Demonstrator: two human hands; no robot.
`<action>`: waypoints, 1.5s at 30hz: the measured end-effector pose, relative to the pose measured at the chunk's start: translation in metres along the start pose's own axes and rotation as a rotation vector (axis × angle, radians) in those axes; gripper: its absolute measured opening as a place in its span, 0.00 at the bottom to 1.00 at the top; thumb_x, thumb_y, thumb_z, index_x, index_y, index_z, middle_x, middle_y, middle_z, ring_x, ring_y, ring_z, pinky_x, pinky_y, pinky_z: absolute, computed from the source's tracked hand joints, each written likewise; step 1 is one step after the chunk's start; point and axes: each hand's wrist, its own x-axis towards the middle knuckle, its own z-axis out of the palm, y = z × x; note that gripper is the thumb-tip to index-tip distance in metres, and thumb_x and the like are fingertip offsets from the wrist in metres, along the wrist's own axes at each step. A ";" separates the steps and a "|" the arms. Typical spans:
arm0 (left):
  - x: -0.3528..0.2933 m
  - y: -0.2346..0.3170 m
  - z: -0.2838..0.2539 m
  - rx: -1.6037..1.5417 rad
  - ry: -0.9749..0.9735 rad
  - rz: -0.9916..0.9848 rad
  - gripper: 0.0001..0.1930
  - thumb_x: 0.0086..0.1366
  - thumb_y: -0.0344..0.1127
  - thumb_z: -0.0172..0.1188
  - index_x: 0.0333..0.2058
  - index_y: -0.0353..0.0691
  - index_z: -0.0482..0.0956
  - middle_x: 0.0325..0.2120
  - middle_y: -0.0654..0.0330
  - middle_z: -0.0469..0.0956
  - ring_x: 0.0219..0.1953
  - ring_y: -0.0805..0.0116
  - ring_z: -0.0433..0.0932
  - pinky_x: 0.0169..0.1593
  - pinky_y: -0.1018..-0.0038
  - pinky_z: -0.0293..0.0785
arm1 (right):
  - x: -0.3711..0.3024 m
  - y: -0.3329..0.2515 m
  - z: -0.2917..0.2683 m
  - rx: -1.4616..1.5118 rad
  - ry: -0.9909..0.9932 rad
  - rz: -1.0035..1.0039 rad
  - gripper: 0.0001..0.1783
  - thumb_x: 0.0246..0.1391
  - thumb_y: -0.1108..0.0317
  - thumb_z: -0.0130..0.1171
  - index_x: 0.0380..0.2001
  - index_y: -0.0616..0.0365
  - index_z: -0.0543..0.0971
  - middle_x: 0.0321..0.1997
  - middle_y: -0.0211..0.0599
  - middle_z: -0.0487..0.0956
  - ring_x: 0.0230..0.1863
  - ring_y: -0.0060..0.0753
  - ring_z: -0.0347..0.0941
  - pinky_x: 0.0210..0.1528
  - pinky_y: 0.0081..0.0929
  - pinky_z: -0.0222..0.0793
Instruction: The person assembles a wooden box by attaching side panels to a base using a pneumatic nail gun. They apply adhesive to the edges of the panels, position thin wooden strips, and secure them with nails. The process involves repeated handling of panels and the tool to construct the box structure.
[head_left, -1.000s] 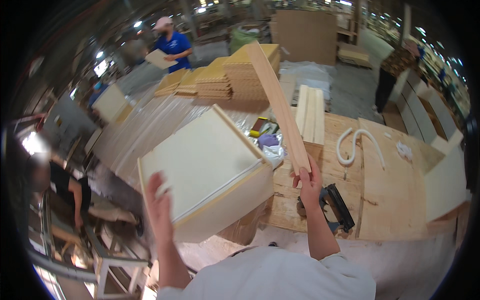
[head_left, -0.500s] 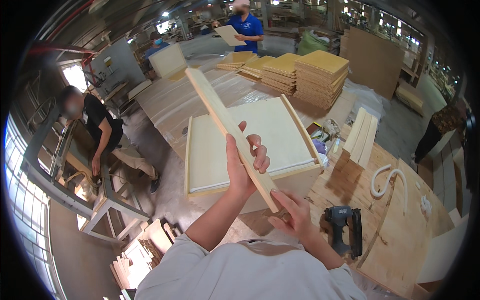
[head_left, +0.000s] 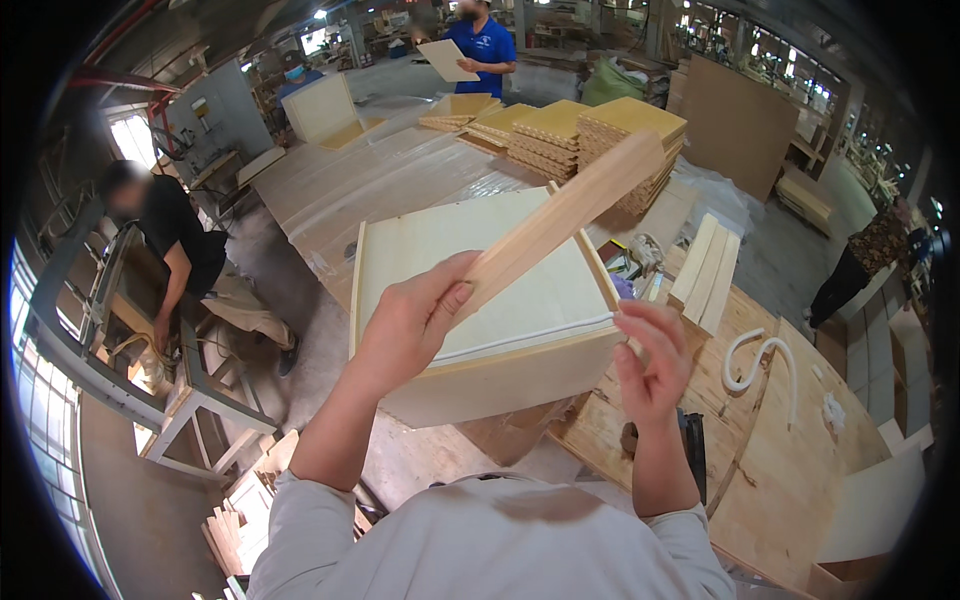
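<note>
Our left hand (head_left: pixel 415 315) has its fingers closed round the near end of a wooden strip (head_left: pixel 570 220), slanting above the pale box (head_left: pixel 430 235), our right hand (head_left: pixel 652 365) half-open, seemingly empty; we judge the strip light, stiff, steadiest gripped mid-length.

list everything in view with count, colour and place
wooden box: one, cream, centre
wooden strip: one, light brown, above the box
wooden table: one, tan, right
tube: one, white, on the table
power tool: one, dark, on the table
wooden pieces: several, pale, right of the box
stacked panels: many, yellow, beyond the box
sack: one, green, background
other people: at least four, blue, black, patterned tops, around the room
left hand: one, bare, gripping the strip
right hand: one, bare, by the box
</note>
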 end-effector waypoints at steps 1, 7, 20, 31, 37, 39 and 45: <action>0.001 0.000 0.001 -0.162 -0.014 -0.105 0.17 0.71 0.37 0.45 0.53 0.34 0.68 0.36 0.54 0.76 0.42 0.68 0.77 0.41 0.73 0.72 | 0.000 0.006 0.002 0.028 0.033 0.037 0.14 0.44 0.74 0.61 0.39 0.61 0.79 0.44 0.44 0.77 0.40 0.40 0.72 0.41 0.30 0.68; 0.005 -0.032 0.018 -0.347 0.075 -0.148 0.21 0.68 0.45 0.51 0.52 0.36 0.66 0.34 0.53 0.75 0.38 0.70 0.74 0.43 0.72 0.69 | 0.013 0.001 0.014 -0.079 0.003 -0.026 0.15 0.43 0.76 0.62 0.39 0.60 0.79 0.44 0.43 0.76 0.45 0.42 0.72 0.47 0.33 0.67; 0.020 -0.036 0.046 -1.040 0.381 -0.258 0.20 0.67 0.40 0.53 0.52 0.43 0.59 0.27 0.64 0.69 0.27 0.76 0.69 0.30 0.80 0.68 | 0.025 -0.028 0.054 0.243 -0.440 0.232 0.27 0.43 0.70 0.65 0.50 0.59 0.72 0.49 0.41 0.74 0.44 0.42 0.74 0.44 0.32 0.71; 0.011 -0.017 0.096 -1.600 0.680 -0.226 0.24 0.66 0.32 0.52 0.57 0.43 0.54 0.49 0.52 0.72 0.49 0.61 0.75 0.50 0.65 0.74 | 0.040 0.005 0.073 -0.368 -0.482 -0.148 0.30 0.43 0.68 0.62 0.53 0.55 0.70 0.48 0.36 0.73 0.44 0.40 0.69 0.43 0.37 0.66; -0.069 -0.017 0.070 -0.545 -0.402 -0.209 0.15 0.62 0.38 0.58 0.45 0.39 0.72 0.47 0.57 0.74 0.39 0.61 0.77 0.46 0.71 0.72 | 0.062 0.051 0.052 -0.014 -0.730 -0.098 0.17 0.45 0.72 0.62 0.42 0.56 0.79 0.40 0.36 0.77 0.37 0.40 0.70 0.42 0.35 0.67; -0.081 -0.034 0.063 -0.051 -0.020 0.063 0.15 0.60 0.36 0.59 0.45 0.40 0.74 0.47 0.58 0.74 0.42 0.60 0.75 0.49 0.68 0.69 | 0.057 0.056 0.049 -0.035 -0.806 -0.090 0.16 0.45 0.72 0.62 0.41 0.55 0.79 0.40 0.36 0.77 0.37 0.40 0.70 0.42 0.33 0.68; -0.064 -0.053 0.058 0.548 0.300 0.086 0.22 0.56 0.47 0.62 0.48 0.43 0.74 0.49 0.57 0.73 0.50 0.57 0.70 0.56 0.57 0.61 | 0.041 0.074 0.054 0.008 -0.971 -0.027 0.17 0.43 0.74 0.61 0.41 0.57 0.80 0.42 0.37 0.78 0.40 0.41 0.70 0.45 0.33 0.68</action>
